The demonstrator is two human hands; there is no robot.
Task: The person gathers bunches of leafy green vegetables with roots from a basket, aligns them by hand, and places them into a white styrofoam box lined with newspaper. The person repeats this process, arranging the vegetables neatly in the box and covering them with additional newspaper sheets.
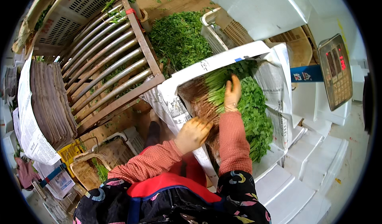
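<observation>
In front of me a white foam box (220, 58), lined with newspaper (273, 87), holds bunches of leafy herbs (253, 98) that look like coriander. Their brown roots (203, 104) face the box's left side, and the green leaves lie to the right. My right hand (232, 94) reaches into the box and touches the pale green stems (216, 88). Over the near-left side, my left hand (194, 133) has its fingers curled at the root ends. The herbs and the angle hide whether either hand grips anything.
Left of the box stands a metal roller conveyor (110, 72) with a newspaper stack (50, 98) beside it. A digital scale display (335, 72) rises at right. Loose greens (179, 34) cover the floor beyond. Plastic crates (98, 164) and white foam boxes (298, 191) stand around.
</observation>
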